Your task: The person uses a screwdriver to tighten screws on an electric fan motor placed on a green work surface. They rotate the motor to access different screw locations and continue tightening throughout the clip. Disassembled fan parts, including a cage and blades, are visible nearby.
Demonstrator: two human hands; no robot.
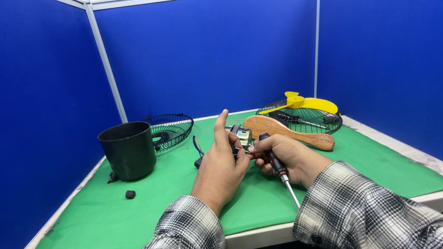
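My left hand [221, 166] is raised over the green table mat [133, 223], index finger pointing up, the other fingers closed around a small metal motor part [243, 135] with a blue wire [196, 145]. My right hand [286, 159] touches the same part and grips a screwdriver [281, 173] with a dark red-and-black handle, its shaft pointing back toward me. Both sleeves are plaid.
A black pot-like housing [128, 150] stands at the left, a black wire fan grille [171, 129] behind it. A second grille [301, 119] at the right carries a yellow fan blade [302, 102] and a wooden paddle-shaped piece [289, 132]. A small black knob [130, 194] lies near the left. Blue partition walls surround the table.
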